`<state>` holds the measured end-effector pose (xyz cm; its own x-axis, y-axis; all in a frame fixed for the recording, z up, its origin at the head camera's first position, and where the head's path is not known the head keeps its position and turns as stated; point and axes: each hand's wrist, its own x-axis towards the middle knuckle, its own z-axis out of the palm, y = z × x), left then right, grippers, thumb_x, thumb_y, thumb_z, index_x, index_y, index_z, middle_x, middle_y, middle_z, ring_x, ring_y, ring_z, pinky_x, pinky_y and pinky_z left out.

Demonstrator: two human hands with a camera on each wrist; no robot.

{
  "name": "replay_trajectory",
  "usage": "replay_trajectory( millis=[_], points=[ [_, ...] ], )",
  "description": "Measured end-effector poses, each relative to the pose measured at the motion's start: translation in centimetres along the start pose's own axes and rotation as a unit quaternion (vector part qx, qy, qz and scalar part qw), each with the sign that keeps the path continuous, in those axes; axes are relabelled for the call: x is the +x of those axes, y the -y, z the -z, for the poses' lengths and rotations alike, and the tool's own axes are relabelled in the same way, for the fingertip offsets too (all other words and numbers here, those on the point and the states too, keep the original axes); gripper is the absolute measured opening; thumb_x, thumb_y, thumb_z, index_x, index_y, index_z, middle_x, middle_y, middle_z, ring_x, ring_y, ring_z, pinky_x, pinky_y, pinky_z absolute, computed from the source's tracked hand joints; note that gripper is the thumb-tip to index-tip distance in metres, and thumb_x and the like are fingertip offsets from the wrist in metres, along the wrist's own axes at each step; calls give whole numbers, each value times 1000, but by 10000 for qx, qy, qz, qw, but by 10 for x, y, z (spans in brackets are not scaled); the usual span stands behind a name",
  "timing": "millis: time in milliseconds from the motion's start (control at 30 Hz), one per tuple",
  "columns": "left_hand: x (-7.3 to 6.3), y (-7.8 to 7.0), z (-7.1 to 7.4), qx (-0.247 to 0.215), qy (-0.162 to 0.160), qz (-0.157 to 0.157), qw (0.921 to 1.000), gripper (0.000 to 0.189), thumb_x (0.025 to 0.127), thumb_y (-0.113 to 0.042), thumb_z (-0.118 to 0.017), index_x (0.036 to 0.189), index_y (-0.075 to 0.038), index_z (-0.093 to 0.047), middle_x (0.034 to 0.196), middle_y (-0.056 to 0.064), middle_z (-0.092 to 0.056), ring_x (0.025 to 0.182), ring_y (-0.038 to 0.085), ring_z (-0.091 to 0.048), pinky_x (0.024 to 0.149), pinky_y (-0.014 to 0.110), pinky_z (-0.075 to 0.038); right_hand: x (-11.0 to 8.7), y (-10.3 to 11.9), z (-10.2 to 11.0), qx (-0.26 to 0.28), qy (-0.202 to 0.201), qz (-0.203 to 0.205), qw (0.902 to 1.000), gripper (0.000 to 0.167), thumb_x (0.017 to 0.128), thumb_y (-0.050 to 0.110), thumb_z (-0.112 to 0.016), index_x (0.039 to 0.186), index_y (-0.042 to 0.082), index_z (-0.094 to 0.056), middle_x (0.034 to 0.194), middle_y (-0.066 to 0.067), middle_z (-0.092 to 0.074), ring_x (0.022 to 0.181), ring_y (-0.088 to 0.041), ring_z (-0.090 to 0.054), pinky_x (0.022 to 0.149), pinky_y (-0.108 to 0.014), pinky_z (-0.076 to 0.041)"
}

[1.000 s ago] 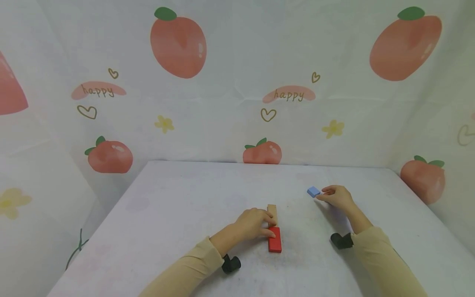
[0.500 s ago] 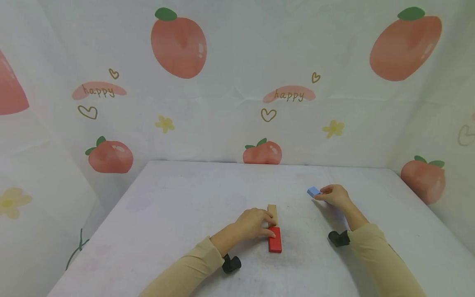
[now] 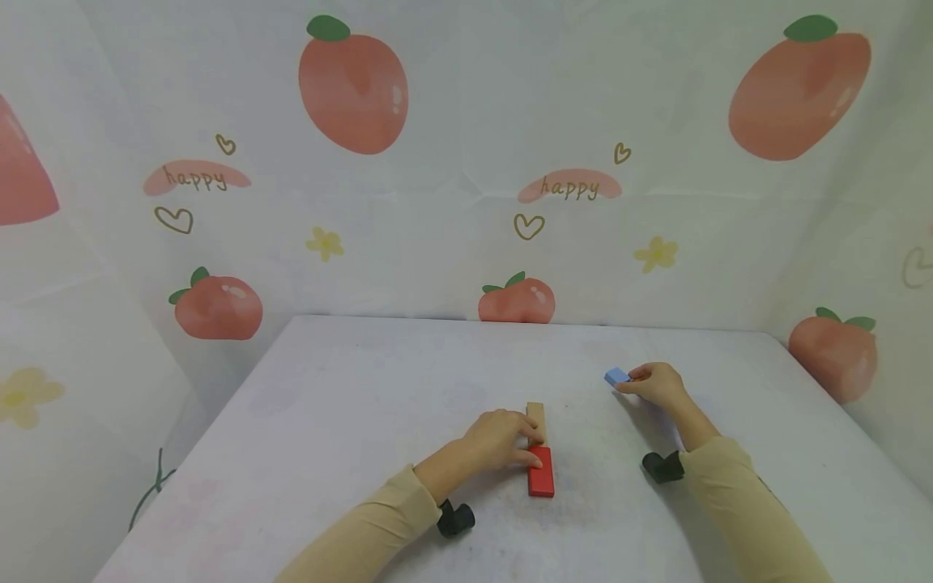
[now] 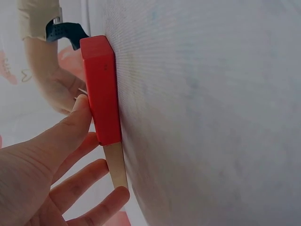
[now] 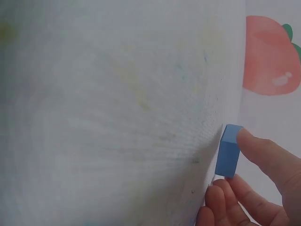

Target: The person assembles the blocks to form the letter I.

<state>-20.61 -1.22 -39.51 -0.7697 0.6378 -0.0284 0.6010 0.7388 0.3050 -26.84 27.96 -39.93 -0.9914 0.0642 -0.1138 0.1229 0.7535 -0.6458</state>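
A red block [image 3: 541, 472] and a plain wooden block [image 3: 535, 414] lie end to end on the white table, making one line. My left hand [image 3: 497, 439] rests over them with its fingers spread. In the left wrist view, its thumb touches the red block [image 4: 101, 89], while the other fingers lie along the wooden block [image 4: 116, 165]. Farther back on the right, my right hand [image 3: 662, 384] pinches a small blue block [image 3: 615, 377]. The right wrist view has the thumb on one end of the blue block [image 5: 228, 153] and a finger at the opposite end.
The white tabletop [image 3: 379, 372] spreads around the blocks. A white cloth backdrop [image 3: 452, 105] with printed peaches hangs behind it. Each wrist carries a black mount, and the left one [image 3: 456, 519] sits close to the table.
My right forearm has shifted slightly left, and the right fingers have closed in on the blue block. The left hand and the red and wooden blocks stay in place.
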Motion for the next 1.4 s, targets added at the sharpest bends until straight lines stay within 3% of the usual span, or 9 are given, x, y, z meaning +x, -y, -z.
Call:
replay_trajectory(
  millis=[633, 1000, 1400],
  points=[
    [0, -1, 0, 18, 0, 31, 10000, 33, 77, -36, -74, 108, -23, -72, 121, -4, -65, 114, 13, -59, 94, 26, -47, 0, 4, 0, -103, -170, -44, 9998, 42, 80, 21, -70, 104, -13, -59, 99, -26, -63, 85, -29, -58, 73, -37, -49],
    [1, 0, 0, 3, -19, 40, 10000, 33, 78, -36, -74, 107, -22, -72, 120, -4, -65, 114, 13, -59, 95, 26, -47, 2, 3, -1, -212, -275, 25, 9994, 40, 80, 20, -69, 102, -12, -61, 99, -28, -64, 85, -32, -60, 73, -39, -50],
    [0, -1, 0, -1, -6, 53, 10000, 33, 78, -36, -74, 107, -22, -72, 121, -4, -65, 115, 13, -59, 95, 26, -47, 2, 2, -2, -136, -319, 58, 9994, 39, 79, 19, -70, 101, -12, -62, 94, -24, -66, 80, -26, -59, 67, -31, -47]
  ],
)
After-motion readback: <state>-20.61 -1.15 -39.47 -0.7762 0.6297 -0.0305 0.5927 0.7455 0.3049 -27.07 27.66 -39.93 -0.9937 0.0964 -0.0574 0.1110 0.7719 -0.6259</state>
